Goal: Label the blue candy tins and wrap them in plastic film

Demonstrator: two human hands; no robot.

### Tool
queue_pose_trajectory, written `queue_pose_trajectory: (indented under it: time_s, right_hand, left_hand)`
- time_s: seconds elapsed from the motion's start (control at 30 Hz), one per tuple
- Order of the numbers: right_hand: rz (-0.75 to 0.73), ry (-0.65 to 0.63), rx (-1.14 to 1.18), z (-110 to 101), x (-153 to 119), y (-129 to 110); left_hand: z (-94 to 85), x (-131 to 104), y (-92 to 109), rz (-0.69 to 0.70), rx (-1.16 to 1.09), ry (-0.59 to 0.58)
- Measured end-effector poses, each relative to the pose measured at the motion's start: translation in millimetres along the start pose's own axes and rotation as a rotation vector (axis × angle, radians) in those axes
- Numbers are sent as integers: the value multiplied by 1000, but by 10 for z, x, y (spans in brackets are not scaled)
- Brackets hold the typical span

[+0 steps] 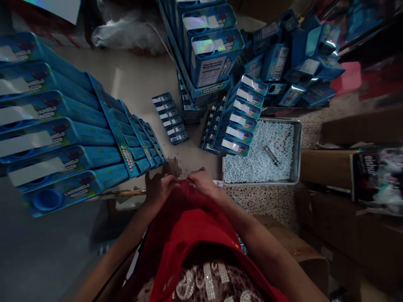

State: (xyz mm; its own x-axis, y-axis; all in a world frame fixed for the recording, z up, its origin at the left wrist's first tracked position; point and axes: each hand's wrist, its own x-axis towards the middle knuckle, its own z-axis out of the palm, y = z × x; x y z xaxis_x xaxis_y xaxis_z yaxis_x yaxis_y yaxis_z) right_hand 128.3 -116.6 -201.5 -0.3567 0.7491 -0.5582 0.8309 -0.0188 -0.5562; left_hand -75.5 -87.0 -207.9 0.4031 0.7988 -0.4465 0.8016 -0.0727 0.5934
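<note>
Both of my hands are at the front edge of the table, low in the middle of the view. My left hand [158,188] has its fingers closed on the upper edge of a red apron [198,224] worn over my patterned top. A short way to the right, my right hand [204,183] pinches the same cloth, its fingertips partly hidden by the folds. Beyond the hands stand a short row of small blue boxes [170,118] and a leaning row of blue boxes [241,119] with white strips on top.
Tall stacked blue cartons [103,138] fill the left side. More boxes in a display carton [209,63] stand at the back, with a jumbled pile of blue boxes [273,61] beside them. A metal tray [299,153] of pale pellets holds a metal tool [271,155]. Cardboard boxes [330,170] line the right.
</note>
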Motion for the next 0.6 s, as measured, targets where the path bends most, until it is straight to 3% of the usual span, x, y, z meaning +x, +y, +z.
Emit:
queue_pose_trajectory:
  time_s: [0.13,0.33,0.47,0.6]
  right_hand:
    - [38,-31,-13,-56,-54,38]
    - [90,-63,-11,-110,-253,222]
    - [178,-66,41,-71,-301,406]
    - [257,-47,145,-104,-426,735]
  left_hand:
    - [128,148,35,63,-76,-203]
    - [115,183,6,-57,-86,-302]
    - [-14,200,-142,-96,-99,-309]
    - [-37,242,-351,-215,-289,-282]
